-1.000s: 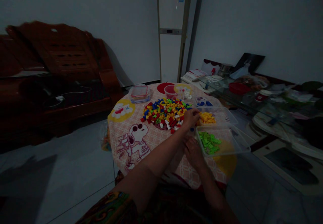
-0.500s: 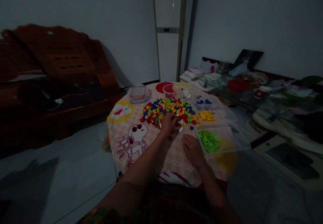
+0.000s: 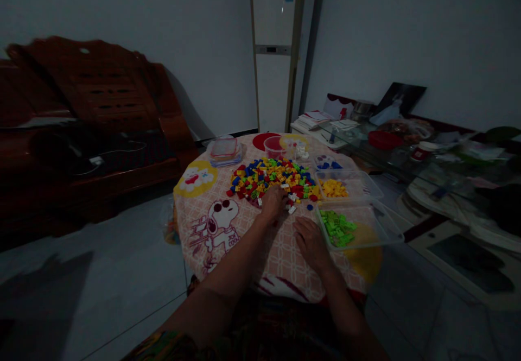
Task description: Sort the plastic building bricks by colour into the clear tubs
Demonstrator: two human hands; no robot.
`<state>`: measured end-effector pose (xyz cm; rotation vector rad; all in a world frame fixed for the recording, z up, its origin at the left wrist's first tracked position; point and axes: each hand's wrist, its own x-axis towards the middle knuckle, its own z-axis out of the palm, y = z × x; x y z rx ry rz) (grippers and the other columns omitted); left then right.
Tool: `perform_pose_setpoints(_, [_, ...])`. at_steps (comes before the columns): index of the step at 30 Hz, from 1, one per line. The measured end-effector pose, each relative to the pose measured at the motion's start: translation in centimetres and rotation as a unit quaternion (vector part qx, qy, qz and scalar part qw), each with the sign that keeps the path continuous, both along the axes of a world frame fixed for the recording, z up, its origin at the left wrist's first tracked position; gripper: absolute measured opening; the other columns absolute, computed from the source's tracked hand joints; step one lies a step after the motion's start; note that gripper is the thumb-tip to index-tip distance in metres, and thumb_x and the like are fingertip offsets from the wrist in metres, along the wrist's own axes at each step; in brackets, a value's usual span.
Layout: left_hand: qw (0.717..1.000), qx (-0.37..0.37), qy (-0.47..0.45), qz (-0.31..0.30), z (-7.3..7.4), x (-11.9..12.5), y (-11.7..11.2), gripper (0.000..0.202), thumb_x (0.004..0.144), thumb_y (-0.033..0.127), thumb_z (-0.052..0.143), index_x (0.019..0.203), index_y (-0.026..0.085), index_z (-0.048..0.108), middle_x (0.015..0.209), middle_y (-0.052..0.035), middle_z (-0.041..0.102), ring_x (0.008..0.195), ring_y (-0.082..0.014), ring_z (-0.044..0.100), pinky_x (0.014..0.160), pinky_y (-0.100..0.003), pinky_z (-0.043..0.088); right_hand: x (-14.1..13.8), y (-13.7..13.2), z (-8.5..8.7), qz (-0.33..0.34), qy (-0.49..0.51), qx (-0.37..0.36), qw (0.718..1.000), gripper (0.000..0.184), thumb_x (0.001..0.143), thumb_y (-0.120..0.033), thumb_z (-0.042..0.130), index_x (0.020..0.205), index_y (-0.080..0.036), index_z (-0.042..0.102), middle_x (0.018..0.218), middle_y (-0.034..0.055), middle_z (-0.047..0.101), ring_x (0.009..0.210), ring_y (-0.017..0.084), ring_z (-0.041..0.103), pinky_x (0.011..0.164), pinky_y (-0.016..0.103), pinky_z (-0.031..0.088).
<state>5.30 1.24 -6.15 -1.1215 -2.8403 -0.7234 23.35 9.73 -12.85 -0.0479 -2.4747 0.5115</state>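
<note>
In the head view, the left hand (image 3: 273,202) is down at the near edge of a broad, mixed pile of small red, yellow, blue, green and white plastic building bricks (image 3: 280,173), fingers pointing into the pieces! Is it pinching one? Cannot tell: the back of the hand covers the fingertips. Just right of those fingers, a small white plastic brick (image 3: 292,209) lies loose at the pile's edge, and farther right sits a small round blue plastic piece (image 3: 310,207).

Over to the right hand (image 3: 310,240): palm down on the pink-and-white patterned tablecloth (image 3: 280,258), fingers loosely extended, unclenched, nothing visible in its grip. Right beside it, a clear rectangular plastic tray (image 3: 380,225) carries bright green plastic bricks (image 3: 337,227), heaped toward its left end. Behind that, another clear plastic tray (image 3: 364,184) has yellow plastic bricks (image 3: 334,188) gathered at its left, close to the pile; farther back, a few blue plastic bricks (image 3: 329,165) sit in a clear container.

Across the far side, a clear round plastic tub (image 3: 274,146) stands near small white pieces (image 3: 302,152), and a stack of clear lids with red and blue rims (image 3: 225,151) lies far left, beyond the pile.
</note>
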Motion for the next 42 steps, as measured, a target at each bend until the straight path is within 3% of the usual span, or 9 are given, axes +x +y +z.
perform_pose_setpoints(7, [0.997,-0.065,0.033,0.0,0.1,0.3,0.1,0.022,0.095,0.032,0.057,0.095,0.022,0.077,0.111,-0.008,0.069,0.11,-0.022,0.06,0.086,-0.028,0.047,0.0,0.0,-0.1,-0.003,-0.007,-0.006,1.0,0.034,0.097,-0.016,0.048,0.12,-0.019,0.072,0.131,0.0131,0.069,0.127,0.026,0.058,0.112,0.051,0.047])
perform_pose_setpoints(17, [1.0,-0.021,0.008,0.005,-0.4,0.2,0.2,0.021,0.093,0.03,0.06,0.1,0.024,0.079,0.112,-0.0093,0.07,0.107,-0.0245,0.063,0.083,-0.03,0.047,0.1,-0.1,0.3,0.0,-0.006,-0.013,1.0,0.034,0.097,-0.017,0.047,0.121,-0.02,0.072,0.131,0.0133,0.069,0.127,0.027,0.059,0.111,0.053,0.048])
perform_pose_setpoints(23, [1.0,-0.027,0.007,-0.003,0.0,0.2,0.3,0.019,0.092,0.029,0.062,0.1,0.023,0.078,0.111,-0.0083,0.071,0.105,-0.0225,0.064,0.084,-0.029,0.047,-0.1,-0.1,0.1,-0.003,-0.005,-0.007,1.0,0.033,0.096,-0.015,0.047,0.117,-0.018,0.073,0.129,0.0142,0.069,0.125,0.027,0.06,0.111,0.052,0.048])
perform_pose_setpoints(32, [0.998,0.03,-0.049,0.025,0.9,-0.1,-1.2,0.013,0.086,0.027,0.073,0.093,0.017,0.075,0.101,-0.0079,0.073,0.092,-0.018,0.065,0.079,-0.026,0.046,0.1,-0.1,0.3,0.01,-0.007,-0.014,1.0,0.033,0.097,-0.017,0.048,0.12,-0.02,0.071,0.131,0.0138,0.069,0.126,0.027,0.059,0.112,0.054,0.047])
perform_pose_setpoints(42, [0.996,0.015,-0.078,0.038,2.3,-1.0,-1.4,0.015,0.086,0.031,0.073,0.089,0.017,0.077,0.086,-0.0062,0.077,0.081,-0.0164,0.067,0.074,-0.025,0.045,-0.1,-0.1,0.0,0.002,0.0,-0.019,1.0,0.034,0.096,-0.017,0.047,0.119,-0.021,0.072,0.131,0.0128,0.069,0.126,0.027,0.059,0.111,0.054,0.048])
